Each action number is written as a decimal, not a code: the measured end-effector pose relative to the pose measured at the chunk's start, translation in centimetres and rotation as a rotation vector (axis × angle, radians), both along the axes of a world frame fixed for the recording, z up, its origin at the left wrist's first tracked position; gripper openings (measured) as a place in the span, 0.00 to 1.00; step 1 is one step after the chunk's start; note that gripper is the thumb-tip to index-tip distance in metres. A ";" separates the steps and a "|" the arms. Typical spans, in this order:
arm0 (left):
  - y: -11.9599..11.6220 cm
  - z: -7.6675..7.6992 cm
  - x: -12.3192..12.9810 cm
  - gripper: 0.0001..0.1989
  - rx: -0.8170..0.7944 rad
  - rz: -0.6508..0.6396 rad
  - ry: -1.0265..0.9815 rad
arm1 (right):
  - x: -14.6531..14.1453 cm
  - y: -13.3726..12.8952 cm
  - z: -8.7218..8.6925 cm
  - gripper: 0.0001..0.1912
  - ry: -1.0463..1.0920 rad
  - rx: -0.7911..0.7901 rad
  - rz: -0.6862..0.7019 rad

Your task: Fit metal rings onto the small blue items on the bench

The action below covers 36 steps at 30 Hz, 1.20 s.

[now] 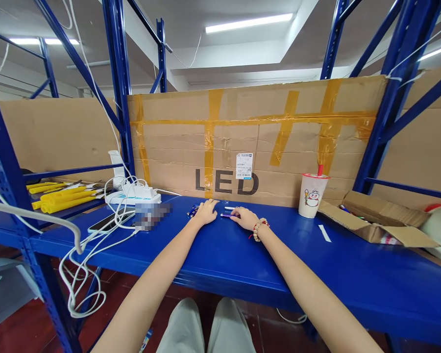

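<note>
My right hand (pixel 245 218) is closed, its fingers pinching a slim purple-and-white pen (pixel 226 215) that points left, low over the blue shelf top. Just behind it lies another slim pale pen-like piece (pixel 229 208), partly covered by the fingers. My left hand (pixel 206 213) rests on the shelf to the left, fingers stretched forward. Small dark blue, shiny pieces (pixel 193 211) lie against its outer side; the hand hides part of them, and their kind is unclear. Small clear bits (pixel 225 201) lie beyond the hands.
A paper cup (pixel 310 198) with a red straw stands at the right, near a white strip (pixel 324 233) and an open cardboard box (pixel 371 223). Left are tangled white cables (pixel 84 274), a power strip (pixel 143 193), a phone (pixel 106 223) and yellow-handled tools (pixel 66 198). Cardboard (pixel 169 147) walls the back.
</note>
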<state>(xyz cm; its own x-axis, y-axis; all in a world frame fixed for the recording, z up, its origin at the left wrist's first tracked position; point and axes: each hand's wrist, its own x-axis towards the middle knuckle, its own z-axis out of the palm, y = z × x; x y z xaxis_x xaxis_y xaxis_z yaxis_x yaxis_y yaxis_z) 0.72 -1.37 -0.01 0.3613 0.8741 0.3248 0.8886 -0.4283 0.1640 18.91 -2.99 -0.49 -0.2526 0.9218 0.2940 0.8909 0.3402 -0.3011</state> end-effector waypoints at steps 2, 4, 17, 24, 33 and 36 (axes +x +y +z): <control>-0.8 0.4 0.7 0.21 0.030 -0.093 0.000 | -0.9 -0.2 0.0 0.09 0.008 0.036 0.081; -1.5 0.6 1.6 0.19 0.031 -0.165 0.011 | -1.6 -0.3 -0.1 0.10 0.017 0.069 0.132; -0.5 0.2 1.3 0.16 -0.103 -0.140 0.069 | 0.4 0.0 0.1 0.10 0.012 -0.069 0.004; -0.4 0.1 1.3 0.15 -0.104 -0.139 0.061 | -0.2 -0.4 0.1 0.13 -0.037 -0.064 0.009; -0.3 -0.1 1.6 0.16 -0.080 -0.190 0.059 | -0.6 -0.7 0.2 0.13 -0.065 -0.056 0.032; -0.3 -0.2 1.6 0.16 -0.081 -0.191 0.047 | -0.8 -0.7 0.3 0.12 -0.054 -0.050 0.027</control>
<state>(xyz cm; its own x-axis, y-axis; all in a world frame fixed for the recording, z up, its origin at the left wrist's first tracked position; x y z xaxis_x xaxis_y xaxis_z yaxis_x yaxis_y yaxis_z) 2.34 -1.63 -0.17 0.5357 0.8110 0.2353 0.8002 -0.5765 0.1655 18.15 -3.70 -0.24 -0.2922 0.9275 0.2332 0.8968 0.3504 -0.2700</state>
